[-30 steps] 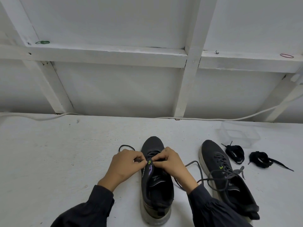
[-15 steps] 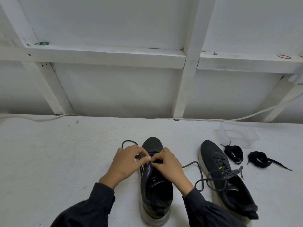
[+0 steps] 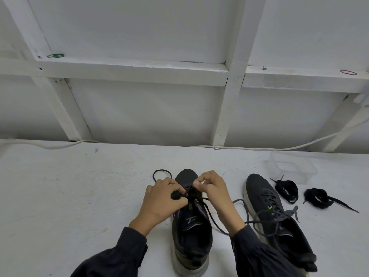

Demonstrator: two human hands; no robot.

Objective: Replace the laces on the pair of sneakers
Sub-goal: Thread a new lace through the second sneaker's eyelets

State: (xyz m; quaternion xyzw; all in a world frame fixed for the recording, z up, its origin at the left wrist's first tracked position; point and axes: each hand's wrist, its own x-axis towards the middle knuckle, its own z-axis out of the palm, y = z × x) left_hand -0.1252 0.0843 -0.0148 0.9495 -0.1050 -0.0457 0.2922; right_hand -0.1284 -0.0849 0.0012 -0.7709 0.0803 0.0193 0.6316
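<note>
Dark sneaker (image 3: 191, 236) stands on the white counter (image 3: 69, 196), toe pointing away from us, heel nearest the camera. Both hands work at its forward eyelets. Left hand (image 3: 159, 198): fingers curled, thumb and fingertips pinched on the lace (image 3: 212, 216) at the sneaker's left eyelet row. Right hand (image 3: 215, 188): fingers bent, pinching the same lace at the right eyelet row. We note one loop of this lace lying on the counter just left of the sneaker's toe, and a strand trailing back across its opening.

Right of this sneaker, apart from it, stands the second sneaker (image 3: 279, 222), its grey lace (image 3: 279, 213) loose. Further right of the sneaker lie two bundled black laces (image 3: 287, 188) (image 3: 317, 196), with a clear plastic container (image 3: 289, 166) beyond them.
</note>
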